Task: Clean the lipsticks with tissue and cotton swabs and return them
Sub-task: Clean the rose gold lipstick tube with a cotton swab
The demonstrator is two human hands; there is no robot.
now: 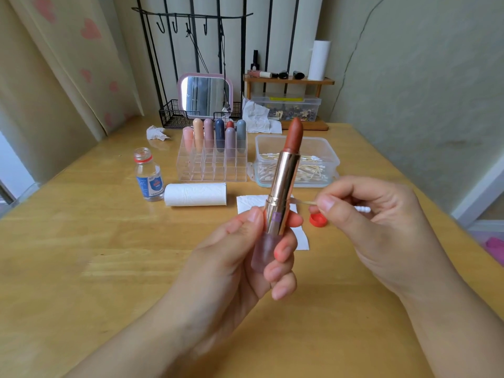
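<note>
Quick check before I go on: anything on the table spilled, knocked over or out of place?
No spill shows. The small bottle stands upright but uncapped; its red cap lies apart on the table, under the right hand. A crumpled tissue sits loose behind the lipstick organizer.

Cotton swab [362,208] shaft mostly hidden behind fingers [331,204]

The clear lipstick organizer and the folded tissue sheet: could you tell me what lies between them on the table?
In the head view, the tissue roll lies on its side between the organizer and the folded tissue sheet.
</note>
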